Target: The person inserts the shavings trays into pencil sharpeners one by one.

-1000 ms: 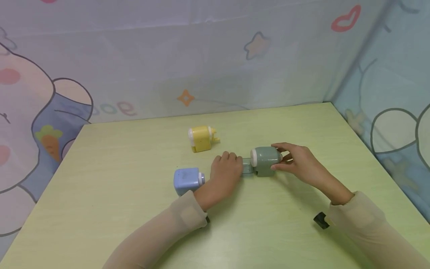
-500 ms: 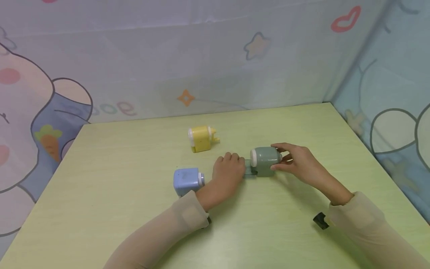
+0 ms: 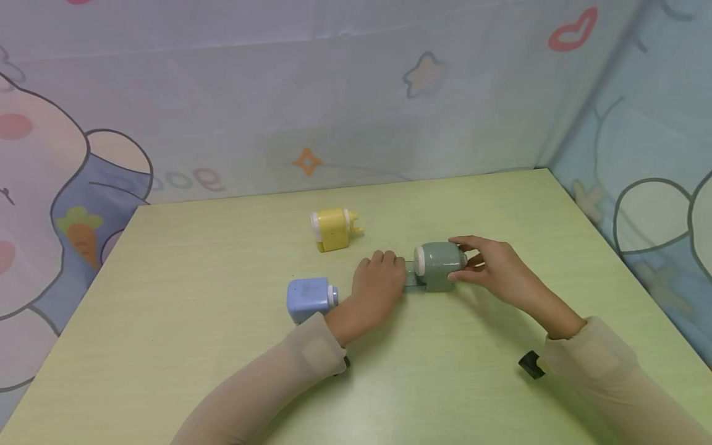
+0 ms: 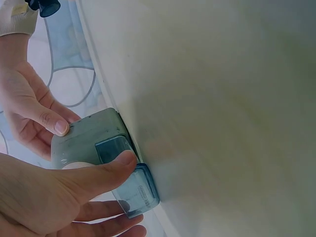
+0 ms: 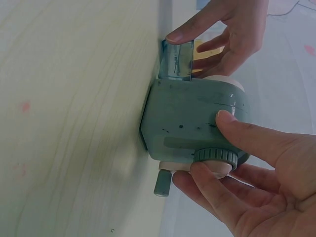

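Note:
A green crank pencil sharpener (image 3: pixel 439 266) stands on the table in the head view. Its clear bluish shavings drawer (image 4: pixel 137 190) sticks out of the body on the left-hand side. My left hand (image 3: pixel 378 284) pinches that drawer between thumb and fingers. At the other end, my right hand (image 3: pixel 497 272) grips the sharpener body near the ridged knob (image 5: pixel 216 157), thumb on the side and fingers around the crank end. The small crank handle (image 5: pixel 163 182) shows in the right wrist view. From the head view, my left fingertips are hidden behind the hand.
A yellow pencil sharpener (image 3: pixel 332 230) stands behind my left hand. The blue pencil sharpener (image 3: pixel 309 298) sits just left of my left wrist. Printed cloth (image 3: pixel 356 105) rises behind the pale green table (image 3: pixel 183 296) and along its right side.
My left hand has shifted slightly to the right, closer to the green sharpener. My right hand and the sharpener body hold the same place; the yellow and blue sharpeners stay put.

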Available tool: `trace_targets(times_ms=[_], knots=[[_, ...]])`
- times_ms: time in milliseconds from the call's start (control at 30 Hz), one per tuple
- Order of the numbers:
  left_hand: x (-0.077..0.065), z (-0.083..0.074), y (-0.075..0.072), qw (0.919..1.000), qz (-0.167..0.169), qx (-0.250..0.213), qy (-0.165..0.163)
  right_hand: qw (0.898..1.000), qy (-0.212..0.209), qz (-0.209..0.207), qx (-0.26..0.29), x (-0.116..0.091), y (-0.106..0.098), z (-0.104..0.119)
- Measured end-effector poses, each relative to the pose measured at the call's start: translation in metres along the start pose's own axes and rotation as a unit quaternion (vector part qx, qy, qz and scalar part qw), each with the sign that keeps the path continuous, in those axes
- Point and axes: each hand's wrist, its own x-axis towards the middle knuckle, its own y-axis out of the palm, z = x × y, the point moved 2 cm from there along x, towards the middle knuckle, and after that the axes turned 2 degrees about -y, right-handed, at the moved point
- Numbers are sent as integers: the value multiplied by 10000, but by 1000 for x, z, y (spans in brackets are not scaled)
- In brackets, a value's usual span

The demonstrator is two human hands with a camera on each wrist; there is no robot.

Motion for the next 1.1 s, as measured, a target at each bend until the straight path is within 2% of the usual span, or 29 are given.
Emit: trace_targets(times_ms=[567, 867, 1100], knots=[[5, 0, -1, 9996, -53, -264, 65, 10000, 36, 33, 75, 0, 1, -1], [7, 0, -1, 9966, -210, -792, 123, 10000, 24, 38, 77, 0, -1, 0], [8, 1, 2, 9877, -461, -1469, 272, 9999, 73, 50, 87, 0, 0, -1]])
